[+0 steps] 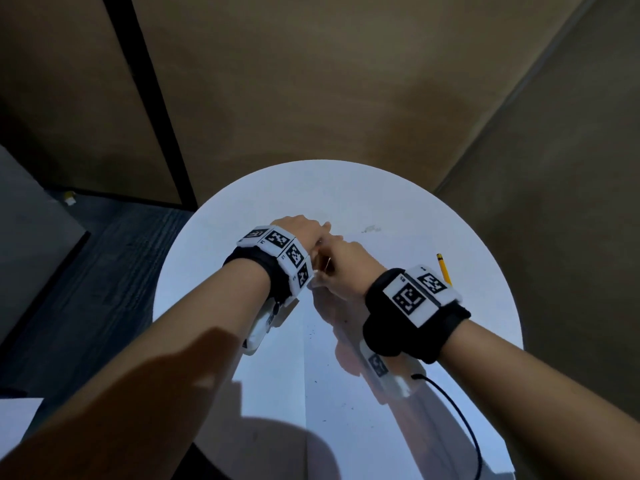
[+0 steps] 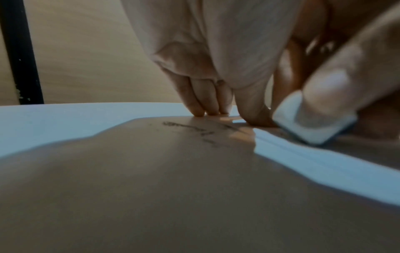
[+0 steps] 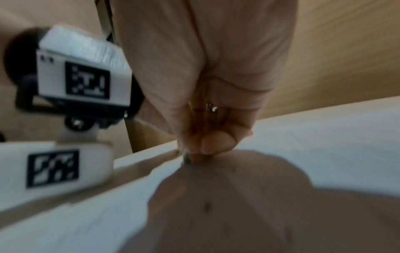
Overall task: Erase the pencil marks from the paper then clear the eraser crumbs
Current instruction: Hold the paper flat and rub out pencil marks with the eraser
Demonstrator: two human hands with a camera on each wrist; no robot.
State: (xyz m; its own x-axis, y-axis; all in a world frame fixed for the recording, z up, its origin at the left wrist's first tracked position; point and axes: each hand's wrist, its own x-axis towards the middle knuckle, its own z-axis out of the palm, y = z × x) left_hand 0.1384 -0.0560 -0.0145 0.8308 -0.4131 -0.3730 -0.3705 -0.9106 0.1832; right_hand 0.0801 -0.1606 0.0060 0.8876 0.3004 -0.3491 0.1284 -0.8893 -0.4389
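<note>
A white sheet of paper (image 1: 277,375) lies on the round white table (image 1: 398,209). My left hand (image 1: 301,228) presses on the paper's far end with straight fingers (image 2: 207,106). Dark pencil marks (image 2: 194,127) show just in front of those fingertips. My right hand (image 1: 337,263) is beside the left and pinches a white block eraser (image 2: 311,125) whose edge touches the paper right of the marks. In the blurred right wrist view the fingers (image 3: 214,143) are bunched at the paper and the eraser is hidden. Small dark crumbs (image 1: 310,336) dot the paper's middle.
A yellow pencil (image 1: 444,268) lies on the table to the right of my right wrist. A small pale smudge (image 1: 372,229) marks the table beyond the hands. A black cable (image 1: 460,417) trails from the right wrist camera. Brown walls and dark floor surround the table.
</note>
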